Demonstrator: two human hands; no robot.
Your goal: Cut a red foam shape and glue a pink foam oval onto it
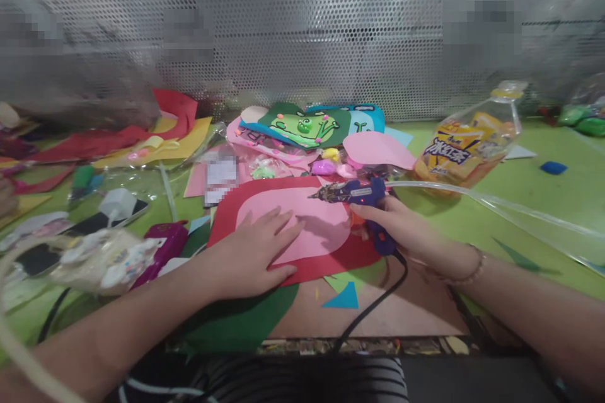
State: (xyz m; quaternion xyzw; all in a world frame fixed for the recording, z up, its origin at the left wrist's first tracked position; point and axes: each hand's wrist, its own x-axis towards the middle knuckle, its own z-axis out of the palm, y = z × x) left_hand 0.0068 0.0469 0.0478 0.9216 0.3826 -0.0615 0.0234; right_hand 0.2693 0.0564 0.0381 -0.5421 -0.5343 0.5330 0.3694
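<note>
Striped cloth [378, 381] is covering the person's lap, just below the near edge of the table [558, 220]. Beyond it, a brown board [401, 308] is lying partly under a rounded red sheet [227, 208], with a smaller pink sheet [302, 245] resting on top. The left hand [262, 252] is lying open, palm down, its fingers spreading over the pink sheet and its thumb reaching onto the red border. The right hand [399, 220] is gripping a blue hot glue gun [363, 192], whose nozzle is pointing left over the pink sheet; whether its tip is touching, I cannot tell. A clear glue stick [435, 185] is trailing from its rear.

Working well here is probably calling for a low, steady nozzle and even trigger pressure, with the left fingers pressing the sheets flat but clear of the hot tip. Because the black cord [401, 274] is running just beside a blue paper scrap [345, 297], watching for snags seems wise.
</note>
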